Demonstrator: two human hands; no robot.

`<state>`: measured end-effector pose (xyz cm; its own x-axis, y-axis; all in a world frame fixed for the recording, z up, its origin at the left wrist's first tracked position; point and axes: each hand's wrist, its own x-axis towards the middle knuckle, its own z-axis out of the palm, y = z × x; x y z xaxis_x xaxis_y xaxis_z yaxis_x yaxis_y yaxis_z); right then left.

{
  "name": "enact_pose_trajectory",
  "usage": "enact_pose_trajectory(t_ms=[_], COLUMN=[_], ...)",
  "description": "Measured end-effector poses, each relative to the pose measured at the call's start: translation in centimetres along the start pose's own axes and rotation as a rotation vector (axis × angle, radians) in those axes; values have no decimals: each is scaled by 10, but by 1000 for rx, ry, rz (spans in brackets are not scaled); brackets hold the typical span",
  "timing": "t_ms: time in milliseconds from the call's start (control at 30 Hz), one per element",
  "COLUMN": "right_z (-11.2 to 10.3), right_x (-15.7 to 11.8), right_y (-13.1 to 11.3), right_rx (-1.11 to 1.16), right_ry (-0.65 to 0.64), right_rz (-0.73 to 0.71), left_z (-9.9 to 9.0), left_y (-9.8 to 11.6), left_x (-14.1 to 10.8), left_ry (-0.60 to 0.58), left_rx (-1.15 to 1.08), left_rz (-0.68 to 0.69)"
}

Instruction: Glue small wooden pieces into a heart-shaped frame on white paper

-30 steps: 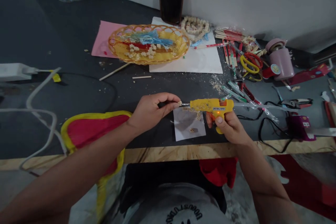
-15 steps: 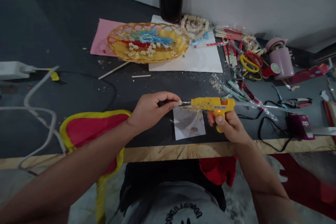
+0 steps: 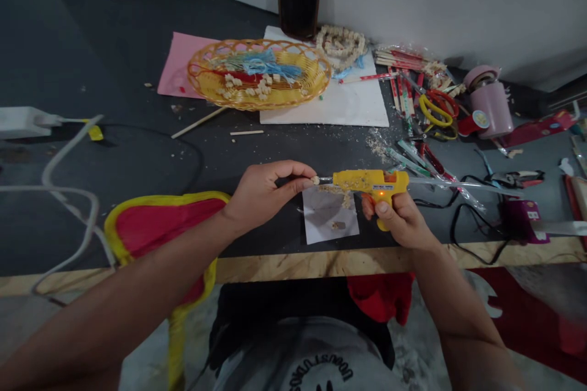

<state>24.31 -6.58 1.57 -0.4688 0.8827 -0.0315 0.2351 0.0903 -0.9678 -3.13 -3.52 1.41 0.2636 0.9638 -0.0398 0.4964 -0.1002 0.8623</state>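
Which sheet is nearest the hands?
The small white sheet, by the yellow glue gun; the pink sheet and larger white sheet lie farther back, partly covered by the basket.

1. Our right hand (image 3: 404, 220) grips a yellow plastic glue gun (image 3: 367, 181).
2. Our left hand (image 3: 261, 194) pinches a small pale piece (image 3: 315, 180) at its metal nozzle (image 3: 326, 179).
3. We face an oval yellow woven basket (image 3: 298, 97).

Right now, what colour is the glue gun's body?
Yellow, clearest in the head view.
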Motion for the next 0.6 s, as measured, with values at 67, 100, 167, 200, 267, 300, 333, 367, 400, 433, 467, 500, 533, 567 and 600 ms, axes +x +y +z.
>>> enact_pose_trajectory(t_ms=[67, 100, 167, 200, 267, 300, 333, 367, 400, 433, 467, 500, 533, 567, 600], right_z=[0, 0, 0, 1, 2, 2, 1, 0, -2, -6, -10, -17, -24, -32, -40], right_x=[0, 0, 0, 0, -1, -2, -3, -4, -4, -4, -2, 1, 6, 13, 22], right_y=[1, 2, 2, 1, 0, -1, -1, -2, -2, -2, -2, -2, -2, -3, -3], right_rx=[10, 16, 31, 35, 44, 49, 61, 79, 103, 130, 151, 157, 147, 117, 69], right_ry=[-7, -7, 5, 9, 5, 1, 2, 15, 47, 97, 153, 208, 260, 290, 321], right_rz=[0, 1, 4, 6, 8, 14, 28, 53, 82, 110, 133, 149, 162, 183, 213], left_z=[0, 0, 0, 0, 0, 0, -1, -1, -1, -1, -1, -1, -1, -1, 0], left_y=[0, 0, 0, 0, 0, 0, 0, 0, 0, -1, -2, -3, -4, -5, -6], left_x=[0, 0, 1, 1, 2, 3, 3, 3, 3, 4, 4, 4, 4, 4, 4], left_ry=[3, 6, 10, 8, 6, 6, 5, 6, 6, 1, -8, -22, -41, -64, -87], left_rx=[-5, -12, -23, -26, -29, -24, -16, -5, 5, 16, 30, 50, 81, 126, 182], left_rz=[-17, -22, -29, -31, -29, -29, -30, -33, -34, -31, -19, 5, 35, 67, 98])
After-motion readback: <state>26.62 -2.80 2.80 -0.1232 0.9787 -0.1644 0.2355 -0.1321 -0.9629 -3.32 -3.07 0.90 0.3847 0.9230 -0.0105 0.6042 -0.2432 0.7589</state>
